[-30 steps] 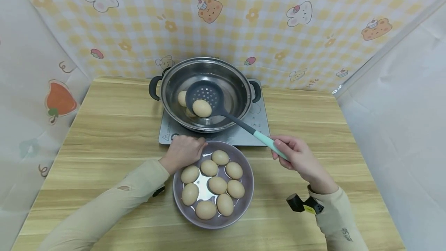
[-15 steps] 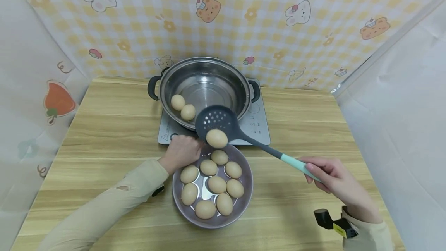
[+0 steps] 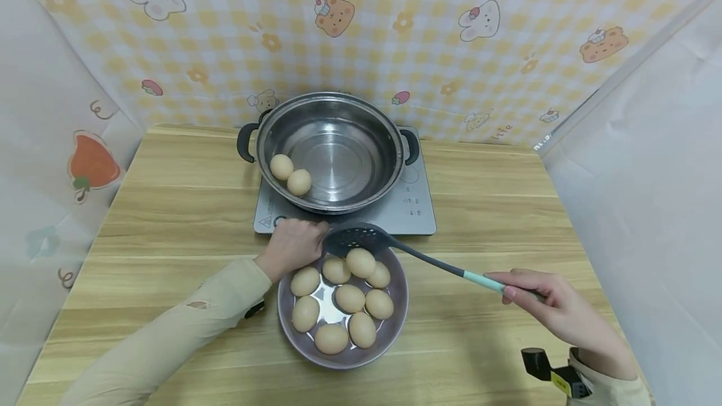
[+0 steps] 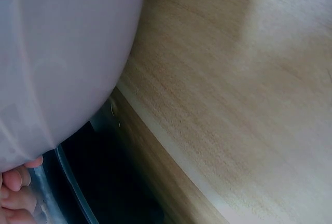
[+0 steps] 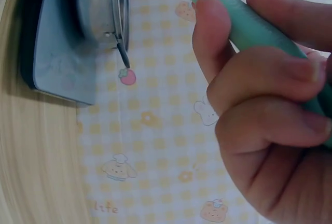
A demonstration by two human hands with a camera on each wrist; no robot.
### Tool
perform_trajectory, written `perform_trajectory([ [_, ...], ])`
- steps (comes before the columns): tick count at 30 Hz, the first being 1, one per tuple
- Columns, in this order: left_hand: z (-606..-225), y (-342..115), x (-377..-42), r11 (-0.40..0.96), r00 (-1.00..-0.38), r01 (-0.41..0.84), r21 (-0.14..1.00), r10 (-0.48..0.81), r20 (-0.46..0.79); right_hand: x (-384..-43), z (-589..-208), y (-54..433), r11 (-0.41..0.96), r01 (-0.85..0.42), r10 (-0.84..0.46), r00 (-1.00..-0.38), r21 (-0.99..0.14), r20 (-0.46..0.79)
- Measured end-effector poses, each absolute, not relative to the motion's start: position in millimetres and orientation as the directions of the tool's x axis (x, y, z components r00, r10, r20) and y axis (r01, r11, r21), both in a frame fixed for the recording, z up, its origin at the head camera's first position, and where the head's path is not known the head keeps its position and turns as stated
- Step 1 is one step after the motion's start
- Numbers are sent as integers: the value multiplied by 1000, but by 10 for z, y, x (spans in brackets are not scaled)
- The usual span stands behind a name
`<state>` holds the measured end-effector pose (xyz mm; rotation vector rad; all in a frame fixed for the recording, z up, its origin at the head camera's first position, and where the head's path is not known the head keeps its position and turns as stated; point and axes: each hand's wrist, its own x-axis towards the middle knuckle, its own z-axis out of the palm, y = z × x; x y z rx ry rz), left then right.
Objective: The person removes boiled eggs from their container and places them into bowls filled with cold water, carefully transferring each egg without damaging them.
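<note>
My right hand [image 3: 555,299] grips the mint-green handle of a dark grey skimmer [image 3: 423,257]; in the right wrist view its fingers curl round that handle [image 5: 259,29]. The skimmer's perforated head tilts over the far side of a mauve bowl [image 3: 399,334]. At the head's near edge an egg [image 3: 361,262] sits above the other eggs; whether it still touches the skimmer I cannot tell. Several brown eggs [image 3: 350,299] lie in the bowl. My left hand [image 3: 293,245] holds the bowl's far left rim; in the left wrist view its fingertips [image 4: 15,180] press the outer wall.
Behind the bowl, a steel pot [image 3: 344,161] with black handles stands on a silver induction cooker [image 3: 420,205]. Two eggs [image 3: 290,174] lie inside it at the left. A checked cloth [image 3: 429,49] hangs behind the wooden table [image 3: 479,193].
From over the pot, the skimmer has come toward me with its egg and tipped down over the bowl. My right hand has moved right and nearer. The left hand keeps its hold.
</note>
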<state>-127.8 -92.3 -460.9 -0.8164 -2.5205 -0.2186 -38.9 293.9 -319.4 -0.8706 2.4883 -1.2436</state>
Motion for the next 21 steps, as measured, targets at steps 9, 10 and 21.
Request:
perform_trajectory([
  [9, -4597, -921, -1284, 799, -702, 602, 6, 525, 482, -401, -3142, 2954, 455, -460, -628, -773, -762, 92],
  [10, -4597, -922, -1284, 800, -700, 600, 3, 524, 485, -404, -3135, 2955, 449, -468, -628, -771, -761, 104],
  [21, -4616, -918, -1294, 801, -676, 598, -33, 526, 516, -565, -3166, 2833, 336, -266, -538, -842, -904, 47],
])
